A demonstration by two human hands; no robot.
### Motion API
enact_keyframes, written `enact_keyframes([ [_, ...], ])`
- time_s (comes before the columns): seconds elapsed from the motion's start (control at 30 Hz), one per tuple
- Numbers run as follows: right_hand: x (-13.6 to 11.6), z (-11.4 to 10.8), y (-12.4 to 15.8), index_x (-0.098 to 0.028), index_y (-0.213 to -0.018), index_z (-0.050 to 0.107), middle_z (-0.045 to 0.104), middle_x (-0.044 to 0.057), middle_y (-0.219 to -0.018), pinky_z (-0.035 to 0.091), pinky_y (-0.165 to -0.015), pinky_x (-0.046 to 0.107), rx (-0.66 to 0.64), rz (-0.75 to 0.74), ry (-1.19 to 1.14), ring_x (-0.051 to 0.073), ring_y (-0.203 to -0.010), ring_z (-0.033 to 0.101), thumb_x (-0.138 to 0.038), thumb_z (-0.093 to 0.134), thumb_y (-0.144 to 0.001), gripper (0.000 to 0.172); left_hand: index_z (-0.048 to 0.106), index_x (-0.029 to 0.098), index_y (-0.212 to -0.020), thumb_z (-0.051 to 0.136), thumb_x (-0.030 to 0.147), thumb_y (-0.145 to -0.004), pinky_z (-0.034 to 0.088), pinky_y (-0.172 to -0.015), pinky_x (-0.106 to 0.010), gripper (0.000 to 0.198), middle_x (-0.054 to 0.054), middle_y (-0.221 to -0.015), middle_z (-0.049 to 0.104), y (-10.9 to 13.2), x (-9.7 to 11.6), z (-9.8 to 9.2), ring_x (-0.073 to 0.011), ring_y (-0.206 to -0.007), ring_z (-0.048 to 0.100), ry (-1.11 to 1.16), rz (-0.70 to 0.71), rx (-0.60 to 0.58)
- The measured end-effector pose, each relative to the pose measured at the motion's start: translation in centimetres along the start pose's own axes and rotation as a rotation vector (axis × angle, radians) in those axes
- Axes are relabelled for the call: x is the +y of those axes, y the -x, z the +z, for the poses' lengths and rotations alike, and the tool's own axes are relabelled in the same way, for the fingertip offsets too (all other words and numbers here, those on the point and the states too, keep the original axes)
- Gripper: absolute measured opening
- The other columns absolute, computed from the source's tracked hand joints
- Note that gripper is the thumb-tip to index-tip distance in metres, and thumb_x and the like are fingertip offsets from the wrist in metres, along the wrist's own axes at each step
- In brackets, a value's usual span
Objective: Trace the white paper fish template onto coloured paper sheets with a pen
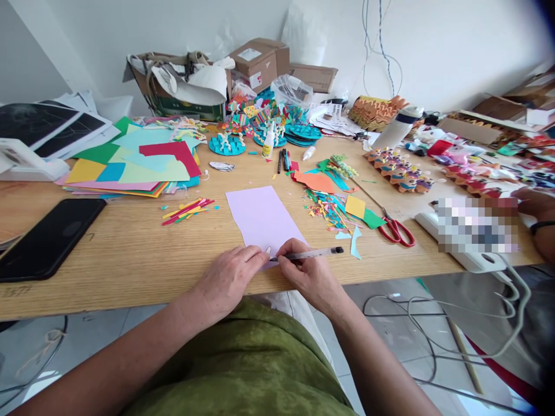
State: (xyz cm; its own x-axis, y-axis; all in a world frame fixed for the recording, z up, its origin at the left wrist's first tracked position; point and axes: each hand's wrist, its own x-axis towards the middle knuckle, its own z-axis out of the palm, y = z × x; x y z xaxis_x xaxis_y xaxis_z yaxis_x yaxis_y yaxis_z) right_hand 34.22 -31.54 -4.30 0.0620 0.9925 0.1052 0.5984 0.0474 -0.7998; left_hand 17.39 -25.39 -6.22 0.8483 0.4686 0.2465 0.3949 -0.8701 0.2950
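Note:
A sheet of light purple paper (264,214) lies at the near edge of the table. My right hand (310,268) grips a pen (318,253) with a clear barrel and dark cap end, its tip low over the paper's near end. Beside the tip, my left hand (232,271) has its fingers pressed together on a small white paper cutout (267,251), holding it against the purple sheet. The fingers hide most of this cutout and the sheet's lower edge.
Red-handled scissors (396,230), paper scraps (329,211) and a power strip (455,240) lie to the right. Stacked coloured paper (147,164) and a black phone (52,237) are on the left. A glue bottle (269,141) stands behind. Another person's hand (535,205) is at far right.

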Motion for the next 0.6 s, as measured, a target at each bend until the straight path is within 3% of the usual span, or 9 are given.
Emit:
enact_keyframes([
  [0.6, -0.27, 0.08, 0.02, -0.018, -0.073, 0.049, 0.047, -0.003, -0.061, 0.033, -0.050, 0.022, 0.031, -0.001, -0.062, 0.010, -0.055, 0.041, -0.016, 0.044, -0.078, 0.007, 0.043, 0.016, -0.113, 0.042, 0.005, -0.085, 0.047, -0.082, -0.032, 0.030, -0.004, -0.103, 0.057, 0.11, -0.08, 0.21, -0.0166, -0.094, 0.054, 0.008, 0.001, 0.048],
])
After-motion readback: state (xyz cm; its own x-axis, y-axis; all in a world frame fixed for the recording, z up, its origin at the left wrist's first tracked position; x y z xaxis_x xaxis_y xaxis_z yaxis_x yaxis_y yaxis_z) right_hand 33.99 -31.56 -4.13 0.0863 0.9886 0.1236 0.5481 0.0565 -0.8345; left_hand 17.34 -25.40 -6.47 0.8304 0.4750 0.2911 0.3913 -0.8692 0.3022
